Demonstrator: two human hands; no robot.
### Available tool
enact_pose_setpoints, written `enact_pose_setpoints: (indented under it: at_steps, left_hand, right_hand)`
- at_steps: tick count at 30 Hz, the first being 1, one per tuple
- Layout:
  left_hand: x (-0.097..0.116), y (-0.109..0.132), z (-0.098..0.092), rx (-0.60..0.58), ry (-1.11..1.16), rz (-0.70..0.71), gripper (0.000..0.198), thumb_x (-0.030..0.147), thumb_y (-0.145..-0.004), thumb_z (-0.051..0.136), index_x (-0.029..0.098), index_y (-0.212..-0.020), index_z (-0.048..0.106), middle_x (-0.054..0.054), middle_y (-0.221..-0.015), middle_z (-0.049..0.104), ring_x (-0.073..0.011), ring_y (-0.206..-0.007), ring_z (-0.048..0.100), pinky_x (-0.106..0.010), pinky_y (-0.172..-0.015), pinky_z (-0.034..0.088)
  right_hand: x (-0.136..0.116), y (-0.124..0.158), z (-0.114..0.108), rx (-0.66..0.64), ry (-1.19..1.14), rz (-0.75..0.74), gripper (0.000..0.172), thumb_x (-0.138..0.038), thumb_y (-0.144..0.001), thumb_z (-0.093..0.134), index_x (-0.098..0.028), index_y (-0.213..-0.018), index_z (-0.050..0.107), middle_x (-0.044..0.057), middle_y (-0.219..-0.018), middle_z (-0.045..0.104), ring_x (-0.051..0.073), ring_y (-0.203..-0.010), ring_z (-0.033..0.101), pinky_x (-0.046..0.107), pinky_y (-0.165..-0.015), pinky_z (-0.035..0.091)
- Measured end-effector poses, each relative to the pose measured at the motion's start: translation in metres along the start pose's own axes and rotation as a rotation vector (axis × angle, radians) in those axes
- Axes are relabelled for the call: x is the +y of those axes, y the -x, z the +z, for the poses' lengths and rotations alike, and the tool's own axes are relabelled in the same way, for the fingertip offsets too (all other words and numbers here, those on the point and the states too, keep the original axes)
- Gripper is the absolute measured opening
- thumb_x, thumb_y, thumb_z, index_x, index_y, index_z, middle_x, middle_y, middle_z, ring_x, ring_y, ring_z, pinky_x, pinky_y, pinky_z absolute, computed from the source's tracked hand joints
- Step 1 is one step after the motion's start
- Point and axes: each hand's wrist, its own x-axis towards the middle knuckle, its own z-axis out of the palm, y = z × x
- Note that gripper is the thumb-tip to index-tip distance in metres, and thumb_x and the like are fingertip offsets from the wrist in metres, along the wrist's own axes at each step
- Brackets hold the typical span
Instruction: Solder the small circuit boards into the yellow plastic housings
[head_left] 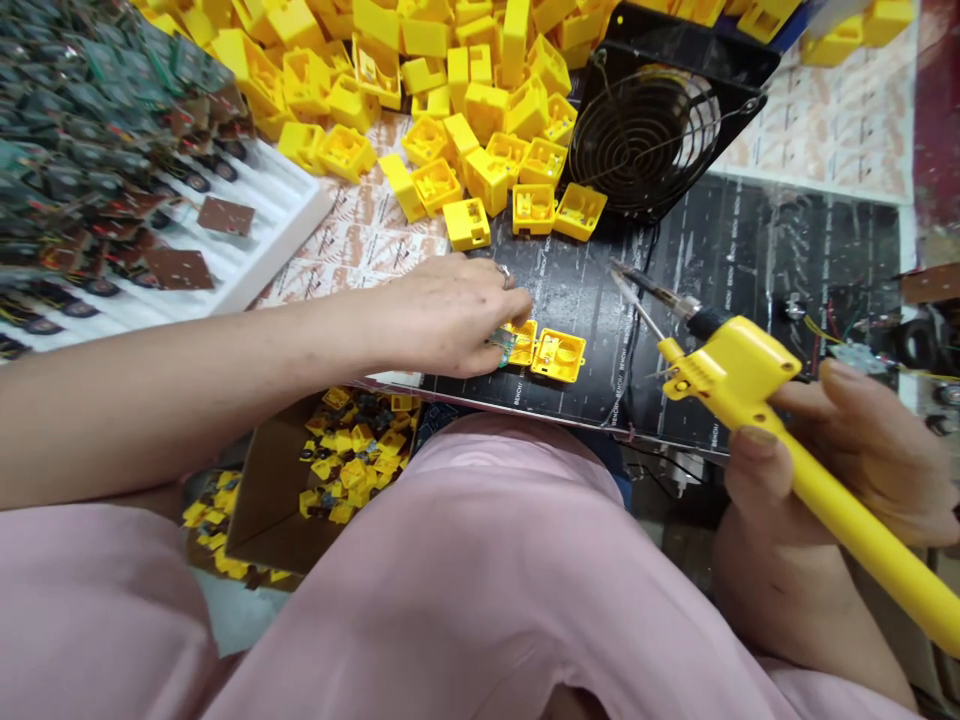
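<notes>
1. Centrally, the left hand [450, 315], wearing a metal ring [506, 276], is curled palm-down and pinches a small green circuit board [502, 345]; its fingertips partly hide the board.
2. Position of the work: the circuit board lies at the edge of a small yellow plastic housing [523, 343], which rests on a black printed work mat [570, 290].
3. Adjacent part: an open yellow housing [558, 355] with a round recess lies just beside the first, to the right of the fingertips.
4. The right hand [817, 470] is closed around a yellow-handled tool [862, 530], its fingers wrapped under the shaft and its thumb [757, 450] along the side. A black-sleeved metal tip [660, 300] and a thin metal rod [637, 305] project from the tool's head, above the mat and apart from the housings.
5. Beyond the mat: a heap of yellow plastic housings [465, 100] covers printed paper sheets [367, 225], next to a black fan with a wire guard [645, 130].
6. Upper left: a white foam tray [285, 215] holds rows of circuit boards [97, 120].
7. Below the mat: a cardboard box [270, 490] contains yellow and black parts [352, 450], beyond the person's pink-clad lap [465, 560].
</notes>
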Motion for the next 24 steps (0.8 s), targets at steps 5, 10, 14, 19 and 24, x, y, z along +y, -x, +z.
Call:
enact_pose_setpoints:
  at_steps: [5, 10, 14, 19, 24]
  left_hand:
    - [0.024, 0.007, 0.031, 0.193, -0.01, 0.095, 0.074, 0.047, -0.098, 0.075, 0.017, -0.163, 0.055, -0.024, -0.164, 0.06, -0.0423, -0.147, 0.061, -0.058, -0.123, 0.046]
    - [0.041, 0.0, 0.062, 0.377, -0.2, 0.17, 0.054, 0.011, -0.112, 0.047, 0.027, -0.161, 0.059, -0.015, -0.157, 0.07, -0.0252, -0.132, 0.072, -0.045, -0.114, 0.054]
    - [0.005, 0.034, 0.056, 0.441, -0.141, -0.001, 0.046, 0.033, -0.117, 0.048, 0.027, -0.16, 0.062, -0.017, -0.156, 0.07, -0.0302, -0.135, 0.07, -0.047, -0.111, 0.057]
    - [-0.036, 0.065, 0.048, 0.12, 0.018, 0.001, 0.072, 0.054, -0.105, 0.069, 0.018, -0.166, 0.055, -0.027, -0.167, 0.057, -0.037, -0.144, 0.065, -0.048, -0.116, 0.057]
    - [-0.032, 0.059, 0.049, 0.065, -0.001, -0.042, 0.07, 0.03, -0.101, 0.067, 0.021, -0.169, 0.052, -0.02, -0.152, 0.069, -0.0356, -0.146, 0.063, -0.045, -0.114, 0.058]
  right_hand:
    - [0.015, -0.002, 0.013, 0.192, 0.021, -0.063, 0.043, -0.034, -0.085, 0.096, -0.03, -0.126, 0.085, 0.006, -0.097, 0.086, 0.021, -0.069, 0.075, 0.034, -0.058, 0.056]
    - [0.04, -0.002, 0.028, 0.345, 0.035, -0.133, 0.038, -0.045, -0.076, 0.099, -0.032, -0.11, 0.09, 0.005, -0.081, 0.084, 0.024, -0.055, 0.071, 0.044, -0.065, 0.065]
    - [0.058, 0.0, 0.027, 0.346, 0.1, -0.177, 0.038, -0.056, -0.074, 0.096, -0.035, -0.105, 0.09, 0.005, -0.073, 0.081, 0.028, -0.049, 0.07, 0.045, -0.052, 0.06]
    - [0.058, -0.005, 0.03, 0.319, 0.115, -0.28, 0.037, -0.061, -0.078, 0.092, -0.036, -0.106, 0.09, 0.003, -0.067, 0.079, 0.025, -0.045, 0.069, 0.036, -0.037, 0.05]
    - [0.041, -0.01, 0.039, 0.262, 0.048, -0.253, 0.033, -0.046, -0.08, 0.096, -0.03, -0.109, 0.089, 0.003, -0.08, 0.084, 0.023, -0.055, 0.075, 0.032, -0.046, 0.058]
